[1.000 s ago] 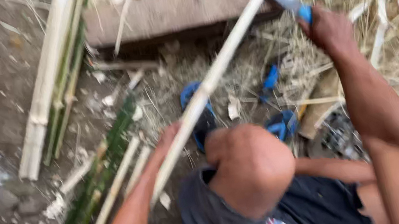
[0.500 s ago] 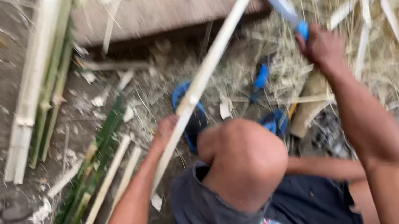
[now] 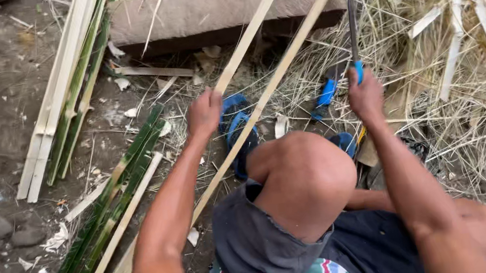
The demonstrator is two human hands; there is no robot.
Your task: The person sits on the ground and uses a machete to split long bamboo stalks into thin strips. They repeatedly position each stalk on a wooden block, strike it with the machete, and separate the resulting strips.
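Over the dirt ground, the long pale split bamboo strip (image 3: 264, 105) now stands steeper than half a second ago. The left hand (image 3: 205, 113) grips it midway; the right hand (image 3: 365, 92) clasps the blue-handled dark blade (image 3: 351, 7), now upright. No containers show.

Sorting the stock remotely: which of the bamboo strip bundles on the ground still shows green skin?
The green-skinned bamboo strip bundle beside the left hand's forearm; the pale bamboo strip bundle farther off, toward the wooden block, looks mostly cream.
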